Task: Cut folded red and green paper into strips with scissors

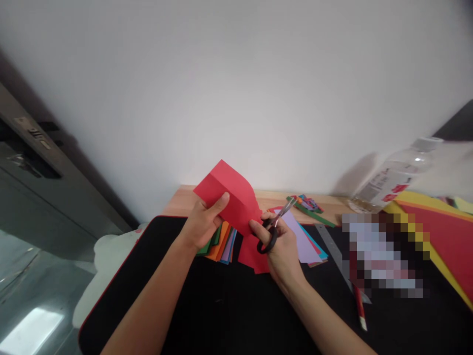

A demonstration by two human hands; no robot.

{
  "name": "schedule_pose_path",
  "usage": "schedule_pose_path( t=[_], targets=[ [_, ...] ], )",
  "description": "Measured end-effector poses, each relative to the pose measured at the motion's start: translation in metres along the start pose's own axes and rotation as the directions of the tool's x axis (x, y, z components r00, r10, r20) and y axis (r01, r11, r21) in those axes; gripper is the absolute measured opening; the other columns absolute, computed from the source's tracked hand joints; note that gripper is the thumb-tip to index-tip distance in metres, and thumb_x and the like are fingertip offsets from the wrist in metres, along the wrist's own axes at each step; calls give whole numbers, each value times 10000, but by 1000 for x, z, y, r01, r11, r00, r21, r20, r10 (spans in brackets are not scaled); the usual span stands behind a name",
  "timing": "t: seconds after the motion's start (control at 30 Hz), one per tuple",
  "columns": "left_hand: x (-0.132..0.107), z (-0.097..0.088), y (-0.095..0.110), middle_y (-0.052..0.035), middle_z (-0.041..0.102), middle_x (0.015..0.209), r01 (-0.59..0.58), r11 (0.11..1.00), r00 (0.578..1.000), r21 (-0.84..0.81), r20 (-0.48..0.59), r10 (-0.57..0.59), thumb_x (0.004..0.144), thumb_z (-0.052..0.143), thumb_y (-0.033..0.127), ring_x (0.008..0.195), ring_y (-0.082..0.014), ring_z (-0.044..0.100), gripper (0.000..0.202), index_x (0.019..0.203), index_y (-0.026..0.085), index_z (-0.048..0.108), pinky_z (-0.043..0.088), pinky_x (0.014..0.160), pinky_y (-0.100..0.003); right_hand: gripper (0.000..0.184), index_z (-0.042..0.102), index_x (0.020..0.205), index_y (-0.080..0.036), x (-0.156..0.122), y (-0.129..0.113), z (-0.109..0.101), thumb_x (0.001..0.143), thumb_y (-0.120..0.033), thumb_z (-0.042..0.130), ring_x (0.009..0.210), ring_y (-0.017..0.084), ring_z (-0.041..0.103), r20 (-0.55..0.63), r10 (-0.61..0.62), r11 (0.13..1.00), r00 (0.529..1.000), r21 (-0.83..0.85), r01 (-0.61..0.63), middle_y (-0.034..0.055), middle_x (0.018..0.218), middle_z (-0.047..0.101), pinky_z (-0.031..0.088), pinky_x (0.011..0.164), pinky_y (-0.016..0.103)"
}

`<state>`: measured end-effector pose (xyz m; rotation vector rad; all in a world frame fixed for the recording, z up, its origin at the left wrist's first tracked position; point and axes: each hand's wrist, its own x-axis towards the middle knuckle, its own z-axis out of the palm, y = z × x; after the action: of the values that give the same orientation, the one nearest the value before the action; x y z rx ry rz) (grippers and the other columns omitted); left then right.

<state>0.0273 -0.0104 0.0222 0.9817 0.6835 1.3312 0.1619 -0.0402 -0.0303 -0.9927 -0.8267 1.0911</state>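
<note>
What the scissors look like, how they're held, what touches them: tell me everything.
The scissors have black, plastic-looking handles and slim, silvery, metal-looking blades. The right hand grips them by the handles, blades pointing up and right in the picture, away from the red sheet. Whether the blades meet is unclear.

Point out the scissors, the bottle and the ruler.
Scissors (pixel 273 238): head view, on the black handle.
Bottle (pixel 396 179): head view, on the side, about the label.
Ruler (pixel 335 254): head view, on the grey flat face, about midway along.
</note>
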Motion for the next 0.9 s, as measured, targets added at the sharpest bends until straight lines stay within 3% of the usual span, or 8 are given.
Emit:
schedule_pose_path(
  t=[0.1,0.2,0.3,0.4,0.5,0.7,0.77,0.9],
  targets=[
    [-2,-2,5,-121,706,923,101,995,992,7,78,-101,670,651,574,1005,-300,616,475,948,189,668,506,785,-375,356,538,835,-197,3,0,-4,614,-385,744,581,116,480,-16,-26,999,1000,-23,26,-50,649,477,374,561,244],
    [2,-10,11,-138,707,917,109,994,991,-31,78,-106,618,505,768,997,-319,617,672,914,189,677,513,752,-388,290,553,881,-198,5,-1,-7,658,-325,687,531,104,438,4,-28,997,1000,-78,28,-70,597,432,336,513,234],
    [9,-20,14,-156,710,884,218,976,973,-6,82,-217,595,474,803,911,-305,649,716,837,165,690,523,709,-360,253,555,890,-198,7,0,-8,657,-238,644,544,111,466,58,-57,988,997,-139,64,-60,610,480,347,510,234],
    [13,-27,11,-163,711,802,392,919,911,32,126,-393,582,470,812,837,-284,667,719,767,154,693,525,652,-321,264,554,896,-193,11,2,-10,640,-168,609,676,149,553,127,-131,971,983,-182,152,-20,719,571,425,632,270],
    [10,-28,8,-156,709,797,481,864,849,148,166,-501,600,527,762,740,-252,676,658,772,150,696,511,570,-291,273,546,910,-189,13,3,-13,644,-134,568,743,174,581,132,-194,947,972,-235,221,7,780,603,447,714,309],
    [-2,-18,5,-134,707,777,390,788,862,476,111,-494,540,813,308,637,-205,659,305,766,130,711,514,571,-287,270,556,941,-177,13,-1,-15,674,-185,591,776,183,584,52,-229,928,972,-290,234,36,851,611,457,725,319],
    [-2,-16,2,-148,710,829,378,807,873,454,117,-474,551,808,259,691,-230,668,311,815,125,714,532,623,-328,307,559,992,-175,13,-2,-13,694,-224,616,816,195,588,26,-231,934,972,-273,230,52,882,614,462,744,332],
    [1,-18,-6,-166,702,951,267,925,952,269,78,-297,651,752,260,811,-257,671,311,918,113,697,522,770,-398,417,559,1079,-159,12,-2,-9,718,-339,664,831,198,591,28,-146,968,989,-201,149,64,882,623,465,779,353]
  ],
)
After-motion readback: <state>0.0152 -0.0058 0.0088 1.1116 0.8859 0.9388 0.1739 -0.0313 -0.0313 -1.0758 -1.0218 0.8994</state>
